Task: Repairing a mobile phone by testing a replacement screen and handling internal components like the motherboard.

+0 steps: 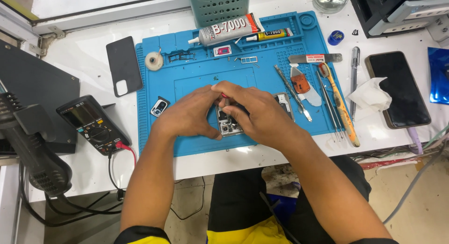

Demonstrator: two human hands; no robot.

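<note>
head view: both hands meet over the middle of a blue work mat [187, 141]. left hand [189, 114] curled, fingertips pinching the left edge of an opened phone frame [228, 126] lying flat on the mat. right hand [259, 114] closed around a thin red-tipped tool [224, 97], tip down on the frame's upper part; exact kind of tool cannot be told. on the mat: 2 glue tubes [229, 29], tape roll [154, 61], camera cover [159, 107], toothbrush [339, 103]. off the mat: multimeter [91, 124] left, dark phone [397, 88] right, black back cover [124, 66].
</note>
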